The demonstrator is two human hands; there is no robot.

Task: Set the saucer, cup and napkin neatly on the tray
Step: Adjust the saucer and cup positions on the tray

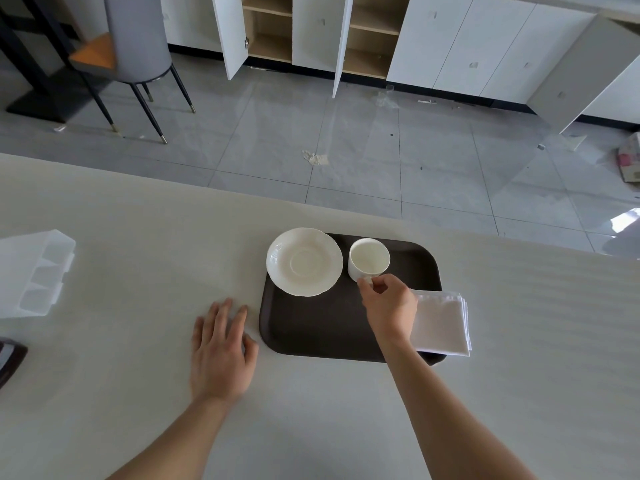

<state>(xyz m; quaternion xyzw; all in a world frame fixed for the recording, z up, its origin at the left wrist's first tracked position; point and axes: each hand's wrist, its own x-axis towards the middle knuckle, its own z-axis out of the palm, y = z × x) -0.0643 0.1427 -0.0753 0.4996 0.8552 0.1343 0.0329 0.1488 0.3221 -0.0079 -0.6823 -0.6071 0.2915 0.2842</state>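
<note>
A dark brown tray lies on the pale table. The white saucer rests on its far left corner, its rim hanging slightly over the tray's edge. Just right of it the white cup stands upright on the tray. My right hand pinches the cup's handle at its near side. A folded white napkin lies across the tray's right edge, partly on the table and partly hidden by my right wrist. My left hand rests flat on the table, fingers apart, just left of the tray.
A clear plastic compartment box sits at the table's left. A dark object shows at the left edge. Beyond the table's far edge lie grey floor tiles, a chair and white cabinets with open doors.
</note>
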